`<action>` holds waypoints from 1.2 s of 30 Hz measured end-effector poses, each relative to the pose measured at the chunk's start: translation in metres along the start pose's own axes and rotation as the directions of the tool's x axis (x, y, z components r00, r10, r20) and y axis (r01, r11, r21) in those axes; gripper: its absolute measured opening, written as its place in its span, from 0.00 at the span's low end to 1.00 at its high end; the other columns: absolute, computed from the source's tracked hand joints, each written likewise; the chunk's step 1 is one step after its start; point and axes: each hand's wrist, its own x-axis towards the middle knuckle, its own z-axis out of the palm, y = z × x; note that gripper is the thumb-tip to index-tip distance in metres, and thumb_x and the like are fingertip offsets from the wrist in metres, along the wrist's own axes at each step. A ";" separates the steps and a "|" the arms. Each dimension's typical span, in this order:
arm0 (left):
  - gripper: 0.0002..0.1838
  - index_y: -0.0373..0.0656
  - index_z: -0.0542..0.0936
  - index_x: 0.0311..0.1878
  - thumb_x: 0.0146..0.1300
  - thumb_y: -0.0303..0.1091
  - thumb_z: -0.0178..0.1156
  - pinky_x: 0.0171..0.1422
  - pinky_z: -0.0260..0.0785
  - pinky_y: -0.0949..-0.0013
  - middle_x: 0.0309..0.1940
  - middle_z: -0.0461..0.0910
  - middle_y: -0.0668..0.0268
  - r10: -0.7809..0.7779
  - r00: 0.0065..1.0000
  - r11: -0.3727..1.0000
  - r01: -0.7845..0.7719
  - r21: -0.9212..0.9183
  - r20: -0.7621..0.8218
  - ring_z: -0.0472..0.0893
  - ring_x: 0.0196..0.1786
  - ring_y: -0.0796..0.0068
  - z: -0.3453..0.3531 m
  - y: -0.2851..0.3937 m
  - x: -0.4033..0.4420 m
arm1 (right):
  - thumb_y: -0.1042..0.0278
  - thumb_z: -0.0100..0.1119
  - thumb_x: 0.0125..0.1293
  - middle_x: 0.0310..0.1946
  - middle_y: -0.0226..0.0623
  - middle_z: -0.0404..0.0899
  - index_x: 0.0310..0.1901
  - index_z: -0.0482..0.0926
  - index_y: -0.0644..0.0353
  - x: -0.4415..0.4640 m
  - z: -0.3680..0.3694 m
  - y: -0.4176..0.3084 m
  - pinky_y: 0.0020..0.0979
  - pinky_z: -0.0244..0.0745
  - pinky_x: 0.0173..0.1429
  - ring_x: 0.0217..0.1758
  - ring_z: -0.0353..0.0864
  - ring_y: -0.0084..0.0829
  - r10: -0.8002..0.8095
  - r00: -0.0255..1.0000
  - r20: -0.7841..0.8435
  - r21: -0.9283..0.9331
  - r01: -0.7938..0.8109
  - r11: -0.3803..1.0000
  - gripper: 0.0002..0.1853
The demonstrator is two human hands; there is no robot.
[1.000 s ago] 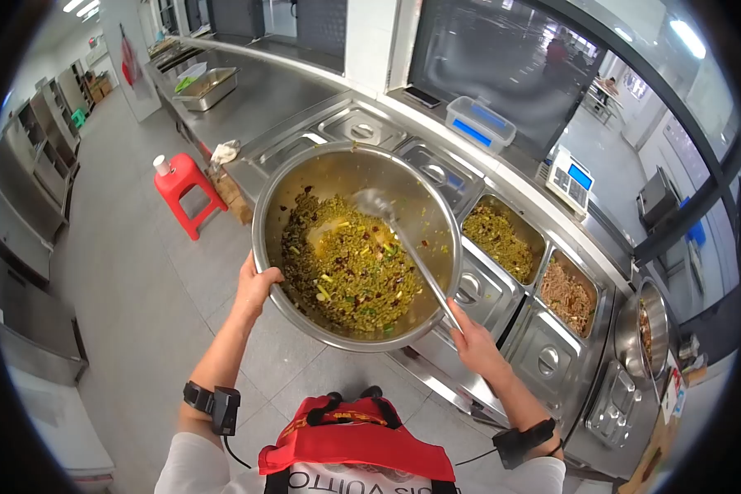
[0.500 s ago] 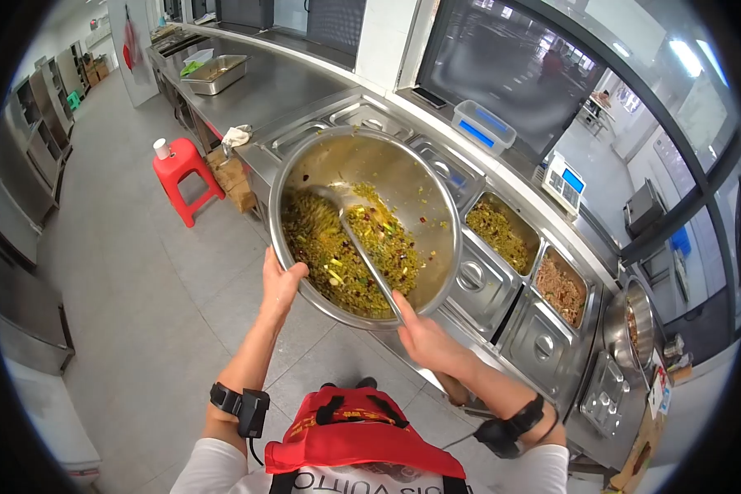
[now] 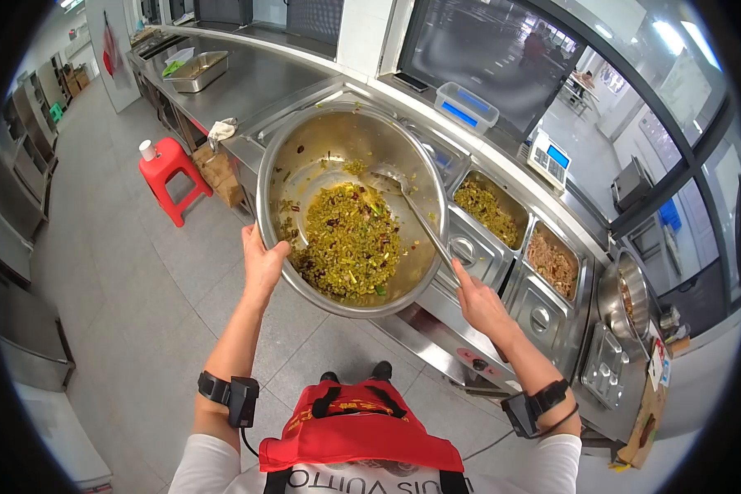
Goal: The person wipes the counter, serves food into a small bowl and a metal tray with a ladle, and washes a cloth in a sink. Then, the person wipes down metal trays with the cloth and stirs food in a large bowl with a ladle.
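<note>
A large steel mixing bowl (image 3: 317, 148) is tilted toward me, its far side over the counter wells. My left hand (image 3: 263, 262) is closed on its near left rim, thumb over the edge. Chopped green vegetable mix with dark red bits (image 3: 350, 247) lies in the lower middle of the bowl. My right hand (image 3: 481, 301) grips the handle of a long metal spoon (image 3: 425, 221), just outside the right rim. The spoon's head is inside the bowl against the upper right wall, above the food.
Right of the bowl, counter pans hold similar green mix (image 3: 487, 212) and shredded brownish food (image 3: 552, 263), beside lidded pans (image 3: 538, 317). A scale (image 3: 549, 160) and plastic box (image 3: 467, 107) stand on the ledge. A red stool (image 3: 173, 177) stands on the floor at left.
The spoon has swung from the left side of the food to the upper right wall, and my right hand has moved right. The mix is gathered lower in the bowl. My left hand keeps the rim.
</note>
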 end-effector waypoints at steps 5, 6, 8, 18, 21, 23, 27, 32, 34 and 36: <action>0.22 0.37 0.70 0.45 0.40 0.23 0.48 0.33 0.60 0.77 0.25 0.68 0.70 -0.048 0.997 0.976 0.058 -0.209 0.052 0.66 0.27 0.80 0.012 0.026 0.000 | 0.70 0.40 0.58 0.31 0.60 0.69 0.60 0.47 0.57 -0.015 -0.003 -0.005 0.48 0.66 0.34 0.31 0.71 0.56 0.166 0.946 0.280 0.117 -0.206 0.972 0.28; 0.22 0.37 0.70 0.45 0.40 0.22 0.48 0.31 0.60 0.78 0.23 0.68 0.72 -0.025 0.999 0.978 0.032 -0.208 0.036 0.66 0.25 0.81 0.014 0.022 0.002 | 0.69 0.40 0.59 0.25 0.49 0.70 0.61 0.45 0.57 -0.027 0.001 0.004 0.40 0.68 0.27 0.24 0.73 0.44 0.099 0.960 0.263 0.118 -0.134 0.984 0.28; 0.22 0.37 0.70 0.45 0.40 0.22 0.47 0.31 0.60 0.78 0.21 0.69 0.72 -0.020 0.999 0.979 0.025 -0.200 0.029 0.67 0.24 0.81 0.016 0.026 0.001 | 0.68 0.39 0.60 0.23 0.39 0.66 0.62 0.44 0.56 -0.038 -0.021 -0.011 0.32 0.66 0.24 0.20 0.68 0.32 0.205 0.818 0.537 0.425 -0.473 0.772 0.29; 0.22 0.37 0.71 0.44 0.39 0.22 0.48 0.32 0.60 0.78 0.24 0.71 0.70 -0.019 1.000 0.988 0.020 -0.152 0.009 0.68 0.26 0.81 0.020 0.034 0.003 | 0.68 0.38 0.64 0.20 0.25 0.56 0.63 0.44 0.47 -0.055 -0.044 -0.056 0.13 0.52 0.18 0.17 0.52 0.12 -0.127 0.594 0.794 0.568 -0.800 -0.192 0.26; 0.22 0.37 0.71 0.44 0.38 0.21 0.48 0.30 0.60 0.78 0.22 0.70 0.71 -0.037 0.999 0.981 0.038 -0.190 0.013 0.67 0.25 0.82 0.018 0.026 0.007 | 0.67 0.39 0.64 0.20 0.24 0.56 0.61 0.49 0.48 -0.055 -0.031 -0.070 0.11 0.50 0.15 0.15 0.52 0.09 -0.218 0.625 0.749 0.546 -0.770 -0.331 0.24; 0.22 0.37 0.71 0.43 0.38 0.21 0.48 0.29 0.59 0.78 0.21 0.69 0.72 -0.042 0.999 0.973 0.042 -0.226 0.006 0.66 0.24 0.82 0.019 0.020 0.009 | 0.65 0.39 0.64 0.20 0.23 0.55 0.59 0.52 0.49 -0.053 -0.022 -0.079 0.09 0.48 0.13 0.14 0.51 0.07 -0.218 0.639 0.737 0.511 -0.739 -0.440 0.21; 0.21 0.36 0.72 0.40 0.36 0.20 0.49 0.28 0.58 0.78 0.21 0.68 0.72 -0.061 0.998 0.967 0.056 -0.247 -0.013 0.65 0.24 0.82 0.016 0.012 0.014 | 0.65 0.41 0.63 0.21 0.22 0.56 0.46 0.62 0.52 -0.048 0.008 -0.076 0.09 0.51 0.10 0.13 0.54 0.05 -0.411 0.684 0.602 0.271 -0.659 -0.702 0.10; 0.17 0.35 0.71 0.36 0.36 0.19 0.48 0.28 0.58 0.78 0.23 0.69 0.71 -0.129 0.992 0.935 0.114 -0.337 -0.020 0.66 0.25 0.80 0.012 -0.008 0.014 | 0.67 0.42 0.63 0.22 0.24 0.57 0.44 0.61 0.52 -0.042 -0.002 -0.077 0.09 0.53 0.09 0.13 0.55 0.05 -0.367 0.731 0.576 0.348 -0.625 -0.699 0.08; 0.16 0.35 0.71 0.35 0.36 0.19 0.48 0.27 0.58 0.78 0.22 0.69 0.70 -0.172 0.985 0.907 0.155 -0.392 -0.009 0.66 0.24 0.80 0.014 -0.013 0.012 | 0.69 0.42 0.62 0.22 0.24 0.57 0.45 0.60 0.51 -0.038 -0.016 -0.075 0.09 0.52 0.09 0.13 0.55 0.06 -0.302 0.748 0.590 0.433 -0.610 -0.664 0.10; 0.15 0.36 0.71 0.33 0.36 0.19 0.49 0.25 0.58 0.77 0.21 0.69 0.68 -0.207 0.978 0.884 0.186 -0.429 -0.001 0.67 0.22 0.79 0.019 -0.021 0.012 | 0.70 0.42 0.62 0.21 0.25 0.56 0.47 0.58 0.51 -0.033 -0.033 -0.074 0.09 0.52 0.09 0.13 0.55 0.06 -0.187 0.770 0.610 0.529 -0.571 -0.628 0.12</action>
